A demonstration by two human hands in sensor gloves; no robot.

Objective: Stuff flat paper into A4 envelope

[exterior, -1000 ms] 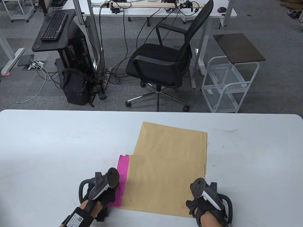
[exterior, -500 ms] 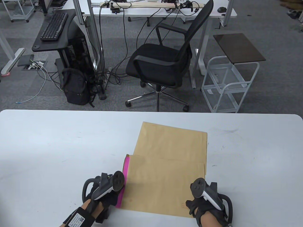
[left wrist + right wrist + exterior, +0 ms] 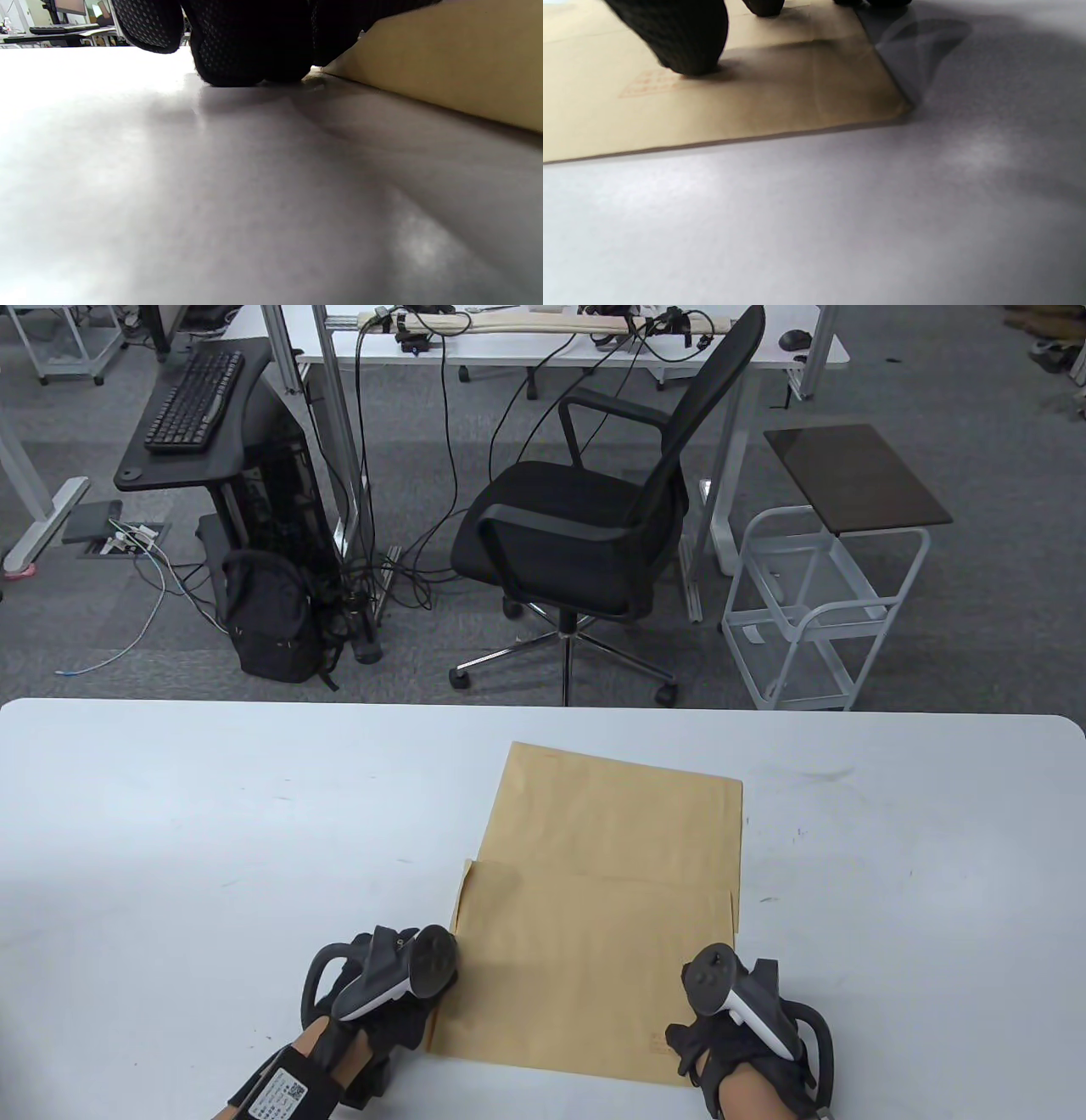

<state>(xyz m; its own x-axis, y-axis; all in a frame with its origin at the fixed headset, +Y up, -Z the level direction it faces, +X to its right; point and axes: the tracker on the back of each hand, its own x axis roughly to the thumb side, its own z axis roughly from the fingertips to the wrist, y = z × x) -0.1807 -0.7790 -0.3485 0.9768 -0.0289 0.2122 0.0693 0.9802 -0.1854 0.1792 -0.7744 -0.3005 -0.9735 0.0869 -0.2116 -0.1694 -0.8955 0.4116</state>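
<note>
A brown A4 envelope (image 3: 585, 967) lies flat near the front of the white table (image 3: 212, 814), its open left edge toward my left hand. No pink paper shows in any view. My left hand (image 3: 411, 1010) rests at that left edge; in the left wrist view its fingertips (image 3: 250, 51) touch the table right beside the envelope (image 3: 445, 63). My right hand (image 3: 696, 1044) presses on the envelope's near right corner; in the right wrist view its fingertips (image 3: 683, 42) rest on the envelope (image 3: 755, 110) near a red stamp mark. Neither hand grips anything.
A second brown envelope (image 3: 611, 806) lies farther back, partly under the near one. Beyond the table's far edge stand a black office chair (image 3: 585, 517) and a white trolley (image 3: 823, 602).
My left hand has moved right, pushing the pink paper into the envelope. The pink strip shrank and is now out of sight. The right hand has not moved.
</note>
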